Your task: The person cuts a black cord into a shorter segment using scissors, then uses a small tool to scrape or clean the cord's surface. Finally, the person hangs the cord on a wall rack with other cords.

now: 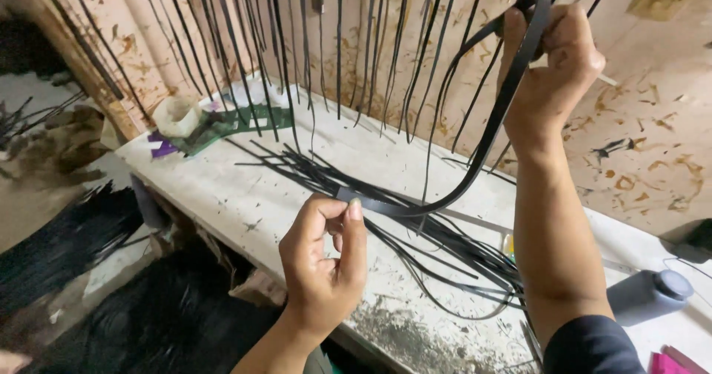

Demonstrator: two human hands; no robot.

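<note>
Person stands at a white, paint-flecked bench [245,196] set against a stained plywood wall [653,144]. Both bare hands work one flat black strap [482,148]. Left hand [322,259], low at about 6 o'clock in the view, pinches the strap's free end between thumb and fingers [354,222], pressed together on it. Right hand [552,70], raised at 1 o'clock, is closed in a fist around the strap's other part, which loops over the top of the knuckles. Between the two hands the strap hangs in a smooth curve above the bench, clear of it. Beneath, a loose bundle of thin black strips [415,229] lies across the bench surface. More black strips [297,40] hang in a row down the wall at 11 to 12 o'clock. Roll of pale tape [176,114] sits at the bench's far left corner, 10 o'clock. Grey bottle [649,294] lies on its side at 4 o'clock, just beside the right forearm.
</note>
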